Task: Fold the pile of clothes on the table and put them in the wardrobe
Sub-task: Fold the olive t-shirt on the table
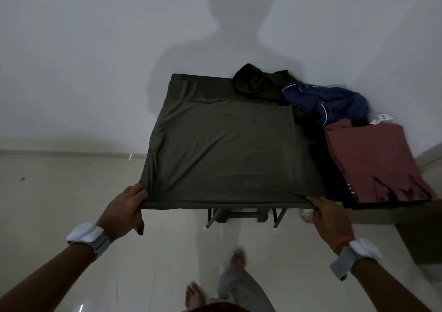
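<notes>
An olive-green garment (222,149) lies spread flat over a small dark table (308,139). My left hand (123,210) grips its near left corner at the table's front edge. At the near right corner my right hand (331,220) pinches the same hem. A folded reddish-brown garment (373,163) lies on the right side of the table. Behind it sit a crumpled navy garment with white piping (330,103) and a crumpled dark green one (258,81).
The table stands against a white wall (95,48), on a pale tiled floor (71,204). Its metal legs (241,216) show under the front edge. My bare feet (215,278) are just in front of it. A dark surface (416,235) lies at the right.
</notes>
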Tool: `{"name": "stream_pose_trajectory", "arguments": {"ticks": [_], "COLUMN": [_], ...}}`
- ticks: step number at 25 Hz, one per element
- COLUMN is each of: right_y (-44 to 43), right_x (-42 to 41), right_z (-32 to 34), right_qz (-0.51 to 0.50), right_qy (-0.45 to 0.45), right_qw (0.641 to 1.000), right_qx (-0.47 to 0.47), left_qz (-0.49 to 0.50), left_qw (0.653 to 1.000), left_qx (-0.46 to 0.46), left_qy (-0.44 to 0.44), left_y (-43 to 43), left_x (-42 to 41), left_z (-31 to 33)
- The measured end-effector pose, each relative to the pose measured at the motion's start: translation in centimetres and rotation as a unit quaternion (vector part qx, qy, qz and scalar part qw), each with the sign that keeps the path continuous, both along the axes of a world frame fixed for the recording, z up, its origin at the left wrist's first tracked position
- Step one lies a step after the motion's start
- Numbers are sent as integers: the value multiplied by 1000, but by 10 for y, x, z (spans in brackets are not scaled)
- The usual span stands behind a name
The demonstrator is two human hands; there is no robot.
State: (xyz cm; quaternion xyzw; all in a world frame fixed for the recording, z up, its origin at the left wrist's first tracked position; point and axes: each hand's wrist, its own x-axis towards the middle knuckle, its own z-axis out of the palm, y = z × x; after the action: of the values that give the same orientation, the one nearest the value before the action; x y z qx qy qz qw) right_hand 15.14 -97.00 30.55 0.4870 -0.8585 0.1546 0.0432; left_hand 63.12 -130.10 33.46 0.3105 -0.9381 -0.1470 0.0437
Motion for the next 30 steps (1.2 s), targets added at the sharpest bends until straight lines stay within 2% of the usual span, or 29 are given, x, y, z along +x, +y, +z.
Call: {"name": "stream_pose_trajectory", "arguments": {"ticks": [6, 10, 13, 17, 19, 25, 30], "right_y": [13, -1, -12, -32, -49, -107, -149], "right_x": [9, 21, 32, 41, 46, 51, 18], "right_z": [-18, -14, -7, -6, -7, -16, -30], "right_qz": [27, 7, 12, 18, 8, -7, -10], "right_qy": [-34, -59, -73, -65, -72, -121, -136], "right_qw": [997, 997, 997, 998, 997, 992, 990], "right_qx": [57, 44, 34, -1, 6, 45, 46], "left_qz": [32, 48, 53, 13, 14, 19, 69], "left_qw": [998, 996, 997, 998, 996, 1000, 997], "left_qx": [27, 48, 29, -43, -65, -3, 27], "left_qy": [-53, -65, -40, 50, 67, 3, -32], "left_y": [18, 19, 19, 21, 20, -1, -28], "left_x": [25, 16, 3, -25, -47, -119, -165], "left_z": [-12, -5, -1, 2, 2, -21, -37]}}
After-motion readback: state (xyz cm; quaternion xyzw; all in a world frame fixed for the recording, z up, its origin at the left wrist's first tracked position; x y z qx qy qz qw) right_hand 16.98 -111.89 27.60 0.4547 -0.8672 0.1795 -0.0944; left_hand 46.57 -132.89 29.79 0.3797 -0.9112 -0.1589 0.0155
